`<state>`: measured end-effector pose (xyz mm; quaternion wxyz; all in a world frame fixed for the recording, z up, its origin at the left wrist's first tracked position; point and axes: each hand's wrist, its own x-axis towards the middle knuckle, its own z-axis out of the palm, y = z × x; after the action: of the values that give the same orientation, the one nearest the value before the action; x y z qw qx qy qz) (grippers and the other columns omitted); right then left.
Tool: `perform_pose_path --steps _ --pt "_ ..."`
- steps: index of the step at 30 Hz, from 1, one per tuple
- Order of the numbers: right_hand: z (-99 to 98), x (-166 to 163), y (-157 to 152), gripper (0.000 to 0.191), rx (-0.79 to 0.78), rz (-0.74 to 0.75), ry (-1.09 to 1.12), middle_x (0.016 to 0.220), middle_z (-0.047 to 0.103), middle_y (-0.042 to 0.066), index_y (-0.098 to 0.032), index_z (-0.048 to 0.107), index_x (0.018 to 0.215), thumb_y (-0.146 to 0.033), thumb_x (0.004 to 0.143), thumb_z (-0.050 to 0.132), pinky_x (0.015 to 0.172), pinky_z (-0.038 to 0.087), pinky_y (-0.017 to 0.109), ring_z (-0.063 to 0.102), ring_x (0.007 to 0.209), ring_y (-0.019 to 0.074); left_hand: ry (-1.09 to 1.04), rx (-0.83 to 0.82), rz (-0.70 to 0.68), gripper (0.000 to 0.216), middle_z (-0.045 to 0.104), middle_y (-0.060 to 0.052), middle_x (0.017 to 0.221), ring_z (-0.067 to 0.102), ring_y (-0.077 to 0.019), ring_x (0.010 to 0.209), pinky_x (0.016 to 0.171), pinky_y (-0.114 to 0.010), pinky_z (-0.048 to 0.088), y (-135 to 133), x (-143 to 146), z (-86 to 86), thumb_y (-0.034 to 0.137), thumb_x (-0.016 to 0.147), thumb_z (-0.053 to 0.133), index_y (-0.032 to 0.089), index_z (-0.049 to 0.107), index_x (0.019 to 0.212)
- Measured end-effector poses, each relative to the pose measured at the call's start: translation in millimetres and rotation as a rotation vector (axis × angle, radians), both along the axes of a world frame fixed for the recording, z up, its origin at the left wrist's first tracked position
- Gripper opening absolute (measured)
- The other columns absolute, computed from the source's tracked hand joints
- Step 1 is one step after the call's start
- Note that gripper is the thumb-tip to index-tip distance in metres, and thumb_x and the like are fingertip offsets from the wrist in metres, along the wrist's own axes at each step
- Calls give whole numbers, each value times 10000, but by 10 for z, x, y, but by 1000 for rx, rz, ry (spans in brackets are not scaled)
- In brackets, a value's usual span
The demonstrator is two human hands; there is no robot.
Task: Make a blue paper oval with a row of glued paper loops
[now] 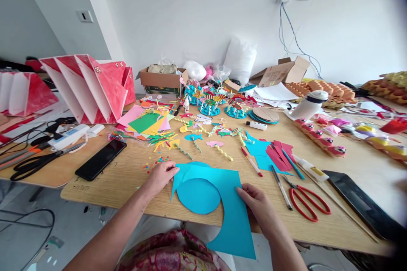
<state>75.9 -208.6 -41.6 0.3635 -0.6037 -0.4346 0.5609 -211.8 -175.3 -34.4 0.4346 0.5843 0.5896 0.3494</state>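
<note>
A blue paper sheet point(233, 203) with a round piece cut out of it lies at the front edge of the wooden table point(127, 173) and hangs over it. A blue paper disc point(197, 196) rests in the cut-out. My left hand point(160, 175) has its fingers curled on the sheet's upper left corner. My right hand point(256, 201) pinches the sheet's right edge between thumb and fingers.
Red-handled scissors point(305, 201), pens point(281, 186) and a glue tube point(310, 168) lie to the right, with a dark tablet point(359, 201) beyond. A black phone point(101, 159) lies left. Paper scraps, blue craft models point(210, 101), cardboard boxes point(162, 79) and egg trays point(321, 89) fill the back.
</note>
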Motion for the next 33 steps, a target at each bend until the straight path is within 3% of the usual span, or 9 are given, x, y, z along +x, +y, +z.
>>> perform_pose_path --steps 7,15,17,20,25,27,30,33 --pt "-108 46 27 378 16 -7 22 453 387 -83 -195 469 592 -531 614 641 415 246 211 322 419 73 24 31 -12 289 405 47 471 417 -115 476 450 -210 300 48 -10 26 398 705 512 194 406 530" --pt "-10 20 7 395 37 -26 29 476 385 -74 -188 484 599 -553 615 636 419 242 214 311 449 76 87 33 -79 281 446 44 483 453 -122 485 469 -215 334 72 -94 20 391 720 505 185 431 545" --pt "53 16 21 391 52 -11 40 502 404 -70 -187 502 630 -558 627 626 437 265 217 328 468 81 96 61 -112 243 528 24 577 510 -140 590 559 -225 387 98 -172 111 385 716 537 168 520 607" --pt "165 4 92 369 77 51 52 542 435 -65 -185 523 668 -540 653 622 476 298 220 355 500 86 87 122 -121 285 609 -15 793 556 -173 774 684 -247 423 146 -213 343 421 772 503 165 596 856" --pt "334 -118 320 320 106 238 66 579 467 -57 -178 558 689 -487 671 637 513 320 223 385 529 91 181 180 -323 311 615 -41 932 549 -172 836 698 -236 406 208 111 702 401 792 492 174 601 973" --pt "376 -188 411 302 120 297 61 575 460 -60 -175 566 682 -466 668 645 509 310 219 380 529 89 247 195 -426 256 588 1 829 517 -150 774 668 -221 369 260 271 729 366 741 556 178 603 908" --pt "405 -247 495 277 150 318 30 569 446 -63 -171 573 671 -437 666 653 503 284 215 366 535 88 300 120 -524 250 371 58 551 367 -99 563 523 -217 254 388 398 643 339 719 544 157 467 566" --pt "388 -235 504 259 169 293 -3 578 457 -58 -164 588 662 -413 663 661 511 280 218 368 554 92 278 73 -532 309 262 65 538 285 -88 533 490 -227 183 514 427 500 337 729 499 170 339 524"
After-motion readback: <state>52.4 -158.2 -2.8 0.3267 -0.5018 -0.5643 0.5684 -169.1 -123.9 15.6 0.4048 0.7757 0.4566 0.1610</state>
